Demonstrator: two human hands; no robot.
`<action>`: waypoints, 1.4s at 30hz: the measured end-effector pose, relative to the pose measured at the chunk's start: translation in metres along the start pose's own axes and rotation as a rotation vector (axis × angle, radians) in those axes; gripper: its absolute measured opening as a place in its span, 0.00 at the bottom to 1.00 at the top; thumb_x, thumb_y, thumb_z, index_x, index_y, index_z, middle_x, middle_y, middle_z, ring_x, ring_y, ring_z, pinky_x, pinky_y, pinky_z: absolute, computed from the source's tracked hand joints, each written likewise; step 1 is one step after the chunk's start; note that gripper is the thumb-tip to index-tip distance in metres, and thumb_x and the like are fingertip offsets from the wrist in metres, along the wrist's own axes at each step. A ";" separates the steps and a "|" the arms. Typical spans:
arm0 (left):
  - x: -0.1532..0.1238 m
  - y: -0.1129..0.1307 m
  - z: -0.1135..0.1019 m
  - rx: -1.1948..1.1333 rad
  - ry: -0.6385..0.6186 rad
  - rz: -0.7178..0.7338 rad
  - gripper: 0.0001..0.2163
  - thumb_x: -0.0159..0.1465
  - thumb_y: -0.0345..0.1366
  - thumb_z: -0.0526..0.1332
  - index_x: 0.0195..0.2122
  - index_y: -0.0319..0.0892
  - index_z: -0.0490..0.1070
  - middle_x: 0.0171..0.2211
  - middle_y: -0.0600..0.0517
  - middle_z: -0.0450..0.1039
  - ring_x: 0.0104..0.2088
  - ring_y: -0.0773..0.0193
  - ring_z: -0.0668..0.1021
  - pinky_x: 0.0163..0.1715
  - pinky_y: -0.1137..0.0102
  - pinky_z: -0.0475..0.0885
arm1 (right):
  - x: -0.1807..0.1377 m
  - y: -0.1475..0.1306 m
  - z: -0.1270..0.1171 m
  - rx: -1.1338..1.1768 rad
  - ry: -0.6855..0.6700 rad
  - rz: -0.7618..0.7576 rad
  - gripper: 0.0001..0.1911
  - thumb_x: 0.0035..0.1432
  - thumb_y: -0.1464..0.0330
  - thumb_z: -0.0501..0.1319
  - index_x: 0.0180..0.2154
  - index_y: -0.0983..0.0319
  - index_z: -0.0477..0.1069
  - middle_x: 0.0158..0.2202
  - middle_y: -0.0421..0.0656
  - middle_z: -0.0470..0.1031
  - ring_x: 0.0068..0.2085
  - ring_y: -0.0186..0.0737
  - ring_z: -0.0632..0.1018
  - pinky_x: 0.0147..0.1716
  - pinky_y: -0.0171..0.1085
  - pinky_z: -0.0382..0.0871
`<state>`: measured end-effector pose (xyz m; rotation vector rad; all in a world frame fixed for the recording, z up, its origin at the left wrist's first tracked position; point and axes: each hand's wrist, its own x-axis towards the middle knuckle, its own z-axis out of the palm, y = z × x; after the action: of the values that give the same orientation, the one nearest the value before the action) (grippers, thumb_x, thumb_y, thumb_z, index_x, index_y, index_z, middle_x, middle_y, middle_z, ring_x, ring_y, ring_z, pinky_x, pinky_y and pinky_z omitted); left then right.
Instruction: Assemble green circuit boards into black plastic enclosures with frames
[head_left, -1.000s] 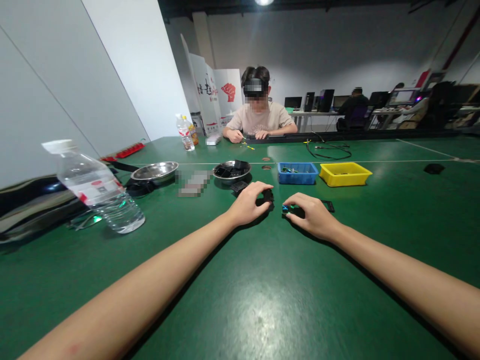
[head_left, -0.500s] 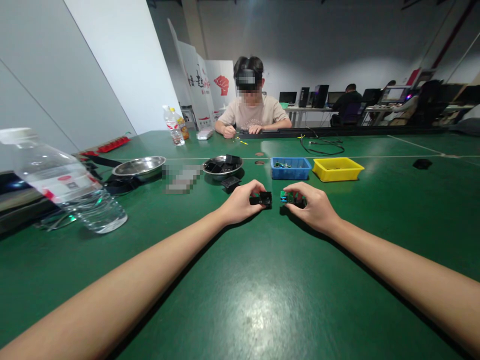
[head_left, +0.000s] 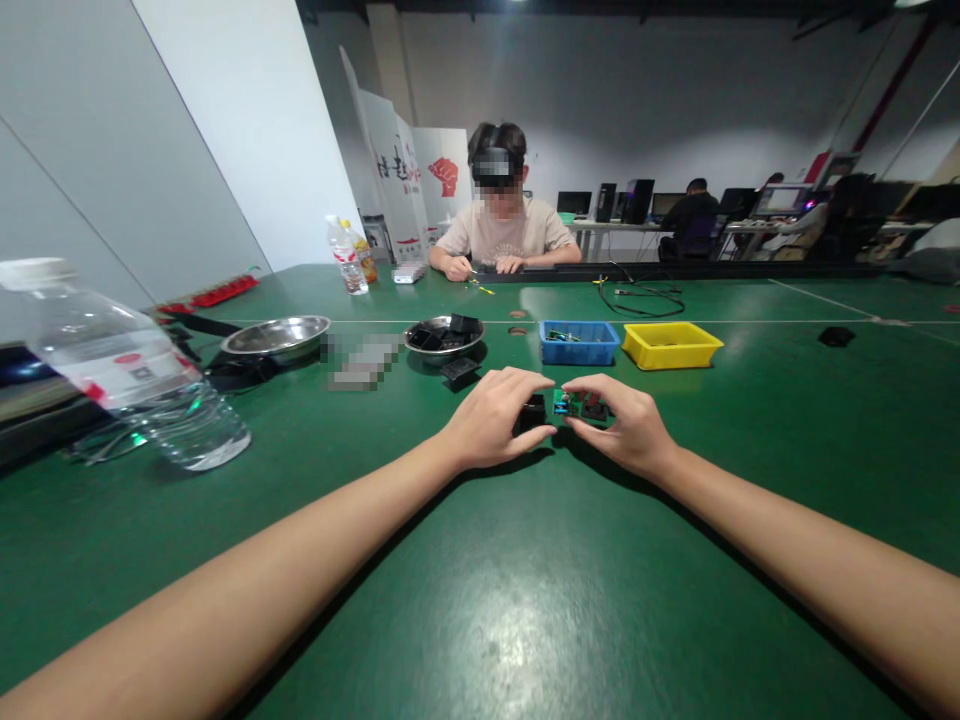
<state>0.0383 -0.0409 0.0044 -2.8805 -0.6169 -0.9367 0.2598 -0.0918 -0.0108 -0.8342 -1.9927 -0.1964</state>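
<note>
My left hand (head_left: 491,418) is closed around a small black plastic housing (head_left: 534,411), held just above the green table (head_left: 525,600). My right hand (head_left: 626,425) pinches a small green circuit board (head_left: 564,403) with blue parts on it. The two pieces sit almost touching between my fingertips, the board's end right at the housing's side. Most of the housing is hidden under my left fingers.
A steel bowl of black parts (head_left: 442,337) with a loose black piece (head_left: 459,370) lies just beyond my hands. A blue bin (head_left: 579,342), a yellow bin (head_left: 671,345), an empty steel dish (head_left: 276,336) and a water bottle (head_left: 120,368) stand around. Another person (head_left: 501,225) works across the table.
Both hands lifted their pieces off the table, then came together; the gap between housing and circuit board has closed. My left fingers now wrap further over the housing.
</note>
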 end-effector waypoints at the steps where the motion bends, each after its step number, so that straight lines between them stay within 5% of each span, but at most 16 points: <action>1: 0.001 0.004 0.001 0.029 0.013 0.013 0.20 0.65 0.45 0.62 0.53 0.40 0.66 0.50 0.43 0.75 0.51 0.51 0.75 0.50 0.58 0.69 | 0.000 -0.002 0.000 0.005 -0.003 -0.024 0.15 0.59 0.71 0.64 0.49 0.59 0.70 0.42 0.45 0.80 0.41 0.42 0.81 0.41 0.38 0.78; 18: 0.002 0.004 0.002 0.145 0.025 0.094 0.14 0.70 0.41 0.56 0.51 0.39 0.69 0.43 0.44 0.76 0.42 0.56 0.75 0.42 0.63 0.67 | 0.002 -0.006 -0.001 0.019 -0.030 -0.083 0.13 0.60 0.71 0.63 0.48 0.59 0.70 0.41 0.48 0.79 0.43 0.44 0.80 0.44 0.41 0.76; 33: 0.000 0.002 0.001 0.149 0.080 0.059 0.16 0.69 0.42 0.57 0.54 0.40 0.67 0.45 0.44 0.75 0.44 0.55 0.75 0.44 0.61 0.69 | -0.001 0.002 -0.001 -0.044 -0.035 0.009 0.11 0.60 0.68 0.64 0.46 0.60 0.73 0.37 0.46 0.78 0.38 0.44 0.78 0.39 0.42 0.75; 42: -0.001 -0.001 0.003 0.194 0.148 0.150 0.09 0.70 0.39 0.55 0.47 0.42 0.71 0.40 0.46 0.74 0.41 0.59 0.75 0.41 0.64 0.70 | 0.000 0.001 -0.001 -0.045 -0.027 0.060 0.12 0.60 0.68 0.64 0.46 0.59 0.73 0.35 0.44 0.78 0.37 0.43 0.78 0.38 0.41 0.74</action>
<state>0.0393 -0.0395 0.0013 -2.6170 -0.4453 -0.9968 0.2613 -0.0918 -0.0108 -0.9283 -1.9918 -0.1968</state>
